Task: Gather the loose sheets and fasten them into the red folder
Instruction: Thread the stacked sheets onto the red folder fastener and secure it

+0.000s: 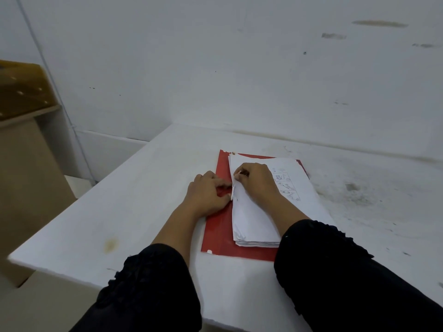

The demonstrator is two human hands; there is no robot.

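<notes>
The left hand (209,193) rests on the folder (215,232), fingers curled at a white fastener strip (232,191) along the sheets' left edge. The right hand (255,182) pinches a thin prong at that same edge, resting on the sheets (259,219). The sheets lie stacked on the open folder, on the table (119,212).

Both arms reach forward, the hands meeting side by side at the midline.

The left hand (208,194) lies palm down, knuckles up, its fingers curled inward with the tips pinching toward the right. The right hand (254,180) lies just beside it, also back up, fingers bent and tips pinched together at its left edge. Both forearms are bare from wrist to mid-forearm; dark sleeves (321,255) cover the rest.
</notes>
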